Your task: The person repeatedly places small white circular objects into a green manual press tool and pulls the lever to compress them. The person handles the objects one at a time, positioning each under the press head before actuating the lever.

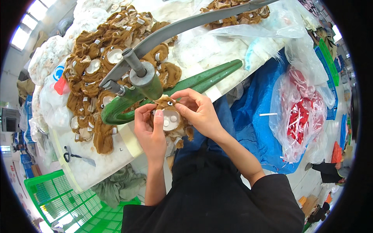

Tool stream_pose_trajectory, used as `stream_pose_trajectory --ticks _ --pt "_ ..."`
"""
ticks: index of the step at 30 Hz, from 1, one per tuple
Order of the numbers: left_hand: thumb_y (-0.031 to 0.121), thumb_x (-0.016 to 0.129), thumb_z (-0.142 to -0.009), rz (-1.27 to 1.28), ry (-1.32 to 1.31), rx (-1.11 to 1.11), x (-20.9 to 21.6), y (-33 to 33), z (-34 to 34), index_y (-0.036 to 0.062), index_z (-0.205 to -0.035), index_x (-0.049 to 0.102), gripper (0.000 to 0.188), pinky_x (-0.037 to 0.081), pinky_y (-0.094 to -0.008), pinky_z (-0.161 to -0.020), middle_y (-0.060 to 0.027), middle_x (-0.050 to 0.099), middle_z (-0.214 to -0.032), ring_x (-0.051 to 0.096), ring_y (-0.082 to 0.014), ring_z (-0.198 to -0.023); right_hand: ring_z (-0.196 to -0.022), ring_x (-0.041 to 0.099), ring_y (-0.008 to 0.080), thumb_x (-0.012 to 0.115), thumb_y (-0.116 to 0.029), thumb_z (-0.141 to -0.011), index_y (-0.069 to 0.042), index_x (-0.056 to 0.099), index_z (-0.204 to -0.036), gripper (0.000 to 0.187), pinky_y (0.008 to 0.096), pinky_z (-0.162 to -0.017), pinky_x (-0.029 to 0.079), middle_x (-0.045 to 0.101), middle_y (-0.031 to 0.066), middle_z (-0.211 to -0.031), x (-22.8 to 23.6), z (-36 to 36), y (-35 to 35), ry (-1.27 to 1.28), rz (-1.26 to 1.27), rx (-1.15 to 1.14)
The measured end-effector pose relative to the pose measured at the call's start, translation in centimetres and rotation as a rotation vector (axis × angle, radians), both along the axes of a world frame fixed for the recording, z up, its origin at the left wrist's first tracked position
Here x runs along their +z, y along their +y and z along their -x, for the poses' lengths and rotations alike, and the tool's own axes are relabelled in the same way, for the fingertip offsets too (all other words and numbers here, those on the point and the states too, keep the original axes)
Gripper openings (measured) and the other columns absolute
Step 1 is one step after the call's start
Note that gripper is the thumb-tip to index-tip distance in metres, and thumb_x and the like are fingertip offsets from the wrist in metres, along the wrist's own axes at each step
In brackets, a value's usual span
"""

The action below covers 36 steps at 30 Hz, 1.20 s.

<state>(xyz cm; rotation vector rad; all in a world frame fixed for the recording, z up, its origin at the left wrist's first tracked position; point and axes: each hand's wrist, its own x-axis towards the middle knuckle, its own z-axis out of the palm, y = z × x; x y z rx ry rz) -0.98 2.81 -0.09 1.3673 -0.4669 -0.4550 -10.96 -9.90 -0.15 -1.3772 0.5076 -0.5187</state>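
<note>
A brown plush toy skin (171, 119) with a pale muzzle and a black-and-white eye is held between my two hands, just below the head of a green hand press (152, 86). My left hand (150, 134) grips its left edge, thumb pointing up along the muzzle. My right hand (200, 114) pinches the upper right side near the eye, thumb and index finger together. The top of the skin meets the bottom of the press head; whether it sits under the tool cannot be made out. Above, the long grey lever (194, 24) slants across the table.
Many similar brown plush skins (99, 58) lie heaped behind the press, with another pile (237, 17) farther back. White stuffing bags (46, 58) stand left. A green crate (58, 198) is at lower left. Right, a blue sheet (256, 128) lies beneath a clear bag of red pieces (299, 120).
</note>
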Motion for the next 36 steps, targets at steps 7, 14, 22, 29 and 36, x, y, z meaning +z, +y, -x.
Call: stream_pose_trajectory --ticks 7,14,22,29,36 --pt "0.001 0.065 -0.098 0.013 -0.013 -0.002 0.2 -0.3 0.1 0.0012 -0.121 0.056 0.025 0.049 -0.0261 -0.088 -0.0076 0.066 -0.106 0.061 -0.0112 -0.098 -0.076 0.059 0.0055 0.068 -0.009 -0.098 -0.003 0.066 -0.121 0.024 0.0236 -0.069 0.050 0.066 0.0010 -0.087 -0.8 -0.5 1.6 -0.019 0.068 -0.030" --pt "-0.002 0.061 -0.097 -0.067 -0.163 -0.049 -0.4 0.1 -0.2 -0.0012 -0.107 0.067 0.013 0.047 -0.0266 -0.090 -0.0042 0.068 -0.104 0.061 -0.0124 -0.098 -0.077 0.062 0.0067 0.071 -0.013 -0.097 -0.002 0.066 -0.118 0.024 0.0250 -0.070 0.051 0.068 0.0020 -0.089 -0.9 -0.6 2.1 -0.046 0.028 -0.058" --pt "0.004 0.062 -0.095 -0.099 -0.082 -0.146 -1.0 0.3 0.3 -0.0040 -0.107 0.070 0.017 0.047 -0.0286 -0.093 -0.0076 0.069 -0.107 0.061 -0.0149 -0.100 -0.079 0.062 0.0068 0.070 -0.015 -0.099 -0.002 0.065 -0.114 0.021 0.0257 -0.070 0.050 0.068 0.0033 -0.083 -1.2 0.8 1.7 -0.031 0.081 -0.056" --pt "0.004 0.059 -0.099 -0.048 0.029 -0.160 -1.5 -0.2 0.7 -0.0048 -0.108 0.068 0.015 0.052 -0.0318 -0.094 -0.0103 0.068 -0.109 0.064 -0.0183 -0.101 -0.077 0.059 0.0097 0.069 -0.019 -0.097 -0.003 0.064 -0.114 0.024 0.0281 -0.069 0.048 0.066 0.0035 -0.085 -1.6 1.7 2.1 -0.094 0.077 -0.099" --pt "0.011 0.071 -0.092 -0.253 -0.185 -0.056 0.4 -0.9 2.3 -0.0058 -0.104 0.074 0.021 0.056 -0.0340 -0.083 -0.0143 0.074 -0.099 0.067 -0.0228 -0.091 -0.062 0.048 0.0124 0.071 -0.016 -0.093 -0.002 0.064 -0.104 0.020 0.0325 -0.057 0.039 0.055 0.0041 -0.067 -2.8 1.3 2.4 -0.177 0.094 -0.183"
